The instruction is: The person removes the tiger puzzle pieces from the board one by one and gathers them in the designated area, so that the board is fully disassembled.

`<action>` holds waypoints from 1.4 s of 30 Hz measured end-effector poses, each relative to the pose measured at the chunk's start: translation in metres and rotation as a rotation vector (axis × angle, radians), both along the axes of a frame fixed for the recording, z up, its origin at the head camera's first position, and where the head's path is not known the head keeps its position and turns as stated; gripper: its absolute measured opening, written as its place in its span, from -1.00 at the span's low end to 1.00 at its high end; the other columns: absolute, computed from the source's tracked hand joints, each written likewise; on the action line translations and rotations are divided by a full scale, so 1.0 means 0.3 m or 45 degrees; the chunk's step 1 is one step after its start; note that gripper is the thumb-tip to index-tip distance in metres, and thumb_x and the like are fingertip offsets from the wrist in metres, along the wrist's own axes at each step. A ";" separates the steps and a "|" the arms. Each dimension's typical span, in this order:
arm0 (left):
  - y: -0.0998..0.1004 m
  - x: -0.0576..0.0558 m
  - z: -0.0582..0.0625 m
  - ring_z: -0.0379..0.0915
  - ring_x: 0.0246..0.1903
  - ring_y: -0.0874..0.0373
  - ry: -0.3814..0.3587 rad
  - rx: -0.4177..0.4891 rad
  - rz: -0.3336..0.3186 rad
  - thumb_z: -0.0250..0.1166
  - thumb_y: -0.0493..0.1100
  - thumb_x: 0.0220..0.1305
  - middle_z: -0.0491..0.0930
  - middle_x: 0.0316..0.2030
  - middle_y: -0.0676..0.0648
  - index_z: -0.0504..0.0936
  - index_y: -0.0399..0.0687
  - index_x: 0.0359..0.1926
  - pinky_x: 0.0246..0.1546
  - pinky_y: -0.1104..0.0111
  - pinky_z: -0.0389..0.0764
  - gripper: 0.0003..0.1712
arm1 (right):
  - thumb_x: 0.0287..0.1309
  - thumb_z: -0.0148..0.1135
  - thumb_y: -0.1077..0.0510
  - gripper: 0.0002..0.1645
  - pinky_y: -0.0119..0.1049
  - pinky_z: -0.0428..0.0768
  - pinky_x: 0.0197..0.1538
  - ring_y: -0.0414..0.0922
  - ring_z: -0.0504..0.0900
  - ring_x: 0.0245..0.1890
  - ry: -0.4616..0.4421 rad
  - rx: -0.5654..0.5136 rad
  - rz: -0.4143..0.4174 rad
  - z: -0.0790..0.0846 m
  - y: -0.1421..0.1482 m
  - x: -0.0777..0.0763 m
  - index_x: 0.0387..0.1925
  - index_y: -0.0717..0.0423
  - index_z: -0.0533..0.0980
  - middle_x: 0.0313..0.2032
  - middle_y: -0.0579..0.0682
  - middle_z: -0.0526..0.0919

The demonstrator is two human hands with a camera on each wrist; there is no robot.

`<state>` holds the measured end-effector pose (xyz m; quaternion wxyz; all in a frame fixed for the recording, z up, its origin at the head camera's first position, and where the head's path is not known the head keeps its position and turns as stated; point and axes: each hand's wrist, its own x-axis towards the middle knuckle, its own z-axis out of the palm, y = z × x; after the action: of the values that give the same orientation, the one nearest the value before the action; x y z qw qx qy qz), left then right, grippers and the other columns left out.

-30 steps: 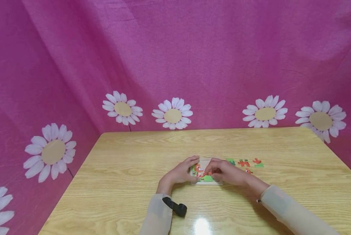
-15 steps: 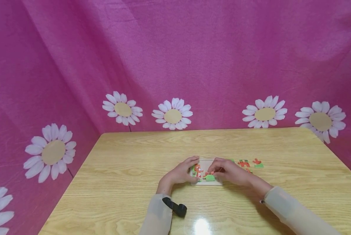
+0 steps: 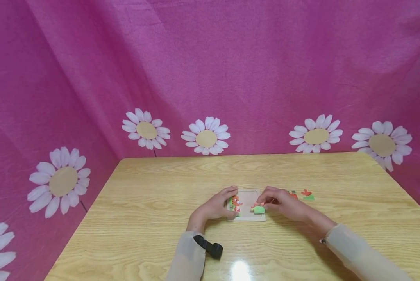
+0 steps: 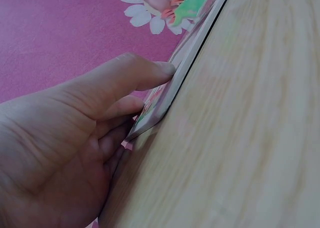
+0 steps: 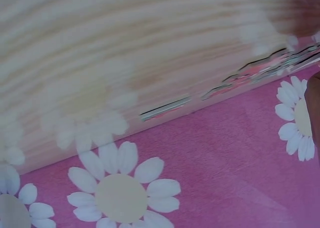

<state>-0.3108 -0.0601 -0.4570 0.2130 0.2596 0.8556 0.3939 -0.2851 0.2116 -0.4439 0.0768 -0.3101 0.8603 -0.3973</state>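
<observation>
My left hand (image 3: 217,205) grips the left end of a pale puzzle tray (image 3: 246,219), with the thumb on its near side and the fingers round the far side. Orange-and-green jigsaw pieces (image 3: 235,203) lie along the tray's left end; their lower part is partly behind the thumb. Over the right part of the tray, my right hand (image 3: 281,203) pinches a green-and-orange jigsaw piece (image 3: 258,210). That piece is raised off the tray in the left wrist view, where the left thumb (image 4: 135,73) presses the tray's rim.
Right of the tray lie loose jigsaw pieces, one orange and green (image 3: 307,194), another (image 3: 292,194) partly behind the right hand. Seen edge-on in the right wrist view, loose pieces (image 5: 165,109) lie flat. The wooden table (image 3: 160,203) meets a pink daisy curtain (image 3: 210,78).
My right hand has lifted the green-and-orange jigsaw piece and carried it rightward, baring the tray's middle. The left hand stays on the tray.
</observation>
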 end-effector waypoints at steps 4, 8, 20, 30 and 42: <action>-0.001 -0.002 0.002 -0.06 0.53 0.03 0.009 -0.007 -0.002 0.42 -0.15 0.14 0.05 0.53 0.03 0.18 -0.04 0.49 0.52 0.05 0.09 -0.07 | 0.27 0.20 0.28 -0.82 -0.51 0.55 -0.20 -0.37 0.47 -0.26 0.012 0.004 -0.017 0.009 0.025 0.006 -0.14 0.03 0.63 -0.18 -0.01 0.63; -0.003 -0.003 0.003 -0.07 0.53 0.03 0.005 -0.010 0.007 0.42 -0.14 0.14 0.04 0.53 0.04 0.18 -0.02 0.49 0.52 0.04 0.09 -0.07 | 0.26 0.21 0.27 -0.82 -0.51 0.56 -0.24 -0.38 0.47 -0.29 0.038 -0.022 -0.014 0.010 0.047 0.010 -0.14 0.06 0.63 -0.22 0.00 0.63; -0.004 -0.008 -0.013 -0.04 0.52 0.05 0.006 -0.004 0.006 0.42 -0.13 0.14 0.05 0.53 0.05 0.19 -0.02 0.49 0.52 0.06 0.09 -0.07 | 0.28 0.20 0.27 -0.81 -0.50 0.59 -0.22 -0.36 0.51 -0.28 0.063 -0.076 0.012 -0.004 0.118 0.019 -0.10 0.10 0.62 -0.22 0.02 0.63; -0.005 -0.002 -0.009 -0.06 0.53 0.04 0.004 0.002 0.000 0.41 -0.14 0.16 0.06 0.53 0.02 0.18 -0.05 0.49 0.53 0.06 0.08 -0.08 | 0.29 0.16 0.32 -0.82 -0.47 0.47 -0.58 -0.34 0.41 -0.56 0.063 -0.140 0.015 -0.003 0.169 0.036 -0.13 0.16 0.61 -0.26 0.07 0.60; -0.005 -0.008 -0.015 -0.06 0.53 0.03 0.028 0.011 -0.022 0.42 -0.16 0.13 0.07 0.52 -0.01 0.18 -0.11 0.48 0.53 0.07 0.08 -0.06 | 0.19 0.21 0.41 -0.78 -0.49 0.53 -0.38 -0.41 0.49 -0.36 0.191 -0.086 -0.060 -0.003 0.224 0.052 -0.17 0.13 0.61 -0.29 -0.05 0.60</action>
<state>-0.3133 -0.0615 -0.4613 0.2057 0.2721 0.8539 0.3930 -0.2695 0.2789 -0.4450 -0.0077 -0.3211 0.8568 -0.4034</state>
